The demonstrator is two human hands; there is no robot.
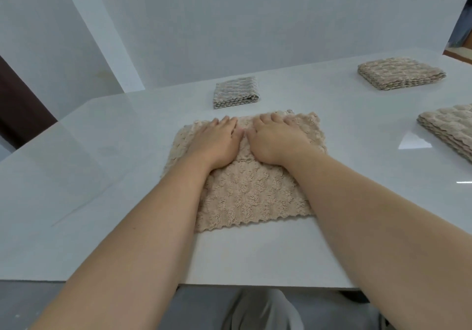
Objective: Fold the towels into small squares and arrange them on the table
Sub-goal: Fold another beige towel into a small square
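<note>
A beige fluffy towel (251, 191) lies flat on the white table (102, 176) in front of me, folded over on itself. My left hand (217, 141) and my right hand (274, 139) press side by side on its far half, palms down, fingers straight. A small grey folded towel (236, 93) sits behind it. A folded beige stack (401, 74) lies at the far right, and another beige stack (449, 127) lies at the right edge of the view.
A white wall rises right behind the table. The table's near edge (255, 285) runs above my lap. A dark doorway (20, 104) shows at the left.
</note>
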